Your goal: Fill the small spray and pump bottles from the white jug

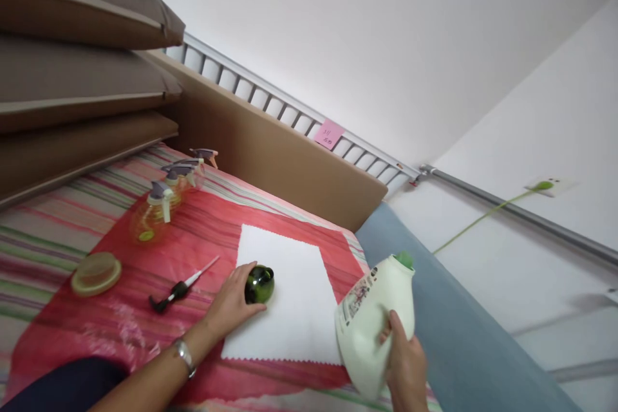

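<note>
My left hand (236, 299), with a metal band on its wrist, is closed around the side of a small round dark green bottle (261, 283). The bottle rests on a white cloth with a zigzag edge (302, 309). My right hand (406, 360) grips the handle of a pale detergent jug (360, 347). A green part (404, 260) shows at the jug's mouth, and a printed label is on its side. The jug tilts slightly at the cloth's right edge. Left of my left hand lies a black pump top with a white tube (181, 290).
Several spray bottles (152, 215) stand at the back left of a red plastic sheet (212, 219). Near them lies a yellowish round lid-like dish (96, 273). Stacked brown cushions (82, 71) rise at the left, a brown board (270, 148) behind, with a radiator (261, 100) beyond.
</note>
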Tool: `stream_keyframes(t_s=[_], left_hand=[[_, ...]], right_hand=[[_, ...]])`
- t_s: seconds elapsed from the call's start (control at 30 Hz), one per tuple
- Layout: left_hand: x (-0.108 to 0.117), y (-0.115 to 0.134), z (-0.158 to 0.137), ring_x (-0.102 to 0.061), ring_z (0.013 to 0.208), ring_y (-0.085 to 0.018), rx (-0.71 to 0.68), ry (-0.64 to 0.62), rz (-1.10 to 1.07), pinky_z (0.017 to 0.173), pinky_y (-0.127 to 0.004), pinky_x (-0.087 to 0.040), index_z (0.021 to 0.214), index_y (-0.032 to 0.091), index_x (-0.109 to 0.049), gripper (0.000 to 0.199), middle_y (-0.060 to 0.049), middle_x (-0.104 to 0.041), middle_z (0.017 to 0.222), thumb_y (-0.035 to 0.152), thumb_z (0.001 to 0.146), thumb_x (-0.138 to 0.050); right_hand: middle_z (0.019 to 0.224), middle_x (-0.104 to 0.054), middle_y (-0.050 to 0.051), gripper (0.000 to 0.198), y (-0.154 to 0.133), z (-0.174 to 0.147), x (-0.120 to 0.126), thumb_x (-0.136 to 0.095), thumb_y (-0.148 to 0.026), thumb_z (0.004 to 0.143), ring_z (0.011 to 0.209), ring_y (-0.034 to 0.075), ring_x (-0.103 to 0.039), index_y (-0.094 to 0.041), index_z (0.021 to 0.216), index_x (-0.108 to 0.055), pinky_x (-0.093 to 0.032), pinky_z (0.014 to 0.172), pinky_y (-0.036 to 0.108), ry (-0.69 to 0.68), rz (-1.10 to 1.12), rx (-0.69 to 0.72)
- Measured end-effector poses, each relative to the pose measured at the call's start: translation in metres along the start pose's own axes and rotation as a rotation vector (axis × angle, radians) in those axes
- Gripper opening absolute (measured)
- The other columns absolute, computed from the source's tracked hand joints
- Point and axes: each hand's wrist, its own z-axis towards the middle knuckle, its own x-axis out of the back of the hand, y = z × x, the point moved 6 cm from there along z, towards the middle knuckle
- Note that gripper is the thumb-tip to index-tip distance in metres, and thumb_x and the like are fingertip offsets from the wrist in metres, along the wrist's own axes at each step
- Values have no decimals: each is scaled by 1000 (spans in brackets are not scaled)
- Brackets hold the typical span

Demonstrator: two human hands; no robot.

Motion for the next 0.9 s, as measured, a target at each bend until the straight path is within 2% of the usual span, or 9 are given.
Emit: stream_keyframes(t_s=[0.1,0.2,0.33,0.4,0.5,0.63,0.7,0.8,0.9], left_hand=[[1,-2,2,-48,118,-29,7,-4,-9,101,-47,-37,127,20,-41,78,-12,-53,126,29,58,-76],[-1,-5,3,-47,118,-30,19,-32,-24,101,-49,-36,128,21,-40,79,-12,-53,127,30,58,-76],[-3,-6,3,-47,119,-30,33,-56,-29,102,-50,-35,129,20,-39,77,-12,-52,128,28,61,-74],[-3,-6,3,-47,118,-30,36,-63,-26,102,-49,-35,129,20,-38,76,-12,-52,128,29,62,-73],[-3,-4,3,-46,119,-30,29,-72,-20,102,-49,-35,129,19,-38,75,-12,-51,128,33,63,-72],[-2,1,1,-46,118,-30,17,-69,-21,102,-49,-35,128,21,-39,76,-11,-52,128,33,62,-74],[0,4,1,-46,118,-30,14,-70,-25,101,-49,-35,128,23,-40,78,-11,-52,127,33,59,-75],[4,8,2,-46,118,-30,12,-70,-23,101,-48,-35,128,24,-41,80,-10,-52,126,33,57,-77],[6,10,3,-47,116,-29,15,-77,-12,100,-46,-36,128,25,-41,82,-9,-53,125,34,55,-78]], right_hand=[[49,-58,2,47,-16,-3,21,-49,-67,70,48,22,-56,-22,56,-49,-43,47,32,-55,-201,-76],[47,-56,1,46,-35,-3,36,-49,-65,70,50,21,-55,-23,52,-48,-43,51,31,-188,-356,37],[53,-62,1,44,-48,-1,42,-51,-63,68,58,23,-58,-20,75,-62,-44,56,31,-353,-372,140],[50,-61,0,47,-53,-4,37,-51,-62,68,57,23,-58,-20,84,-64,-44,57,30,-457,-392,165],[48,-59,-2,45,-67,-18,22,-53,-59,67,50,19,-54,-21,88,-65,-44,58,29,-636,-466,223],[65,-68,1,45,-90,-41,0,-56,-58,64,50,19,-56,-23,91,-66,-44,50,27,-830,-536,274],[76,-70,2,43,-102,-48,-8,-57,-58,64,60,21,-61,-23,87,-67,-46,53,27,-877,-559,338],[83,-71,3,40,-114,-50,-15,-58,-58,67,77,25,-63,-24,85,-67,-48,67,29,-891,-588,449],[86,-71,3,41,-118,-44,-20,-59,-58,68,80,25,-63,-24,90,-67,-48,71,31,-890,-640,482]])
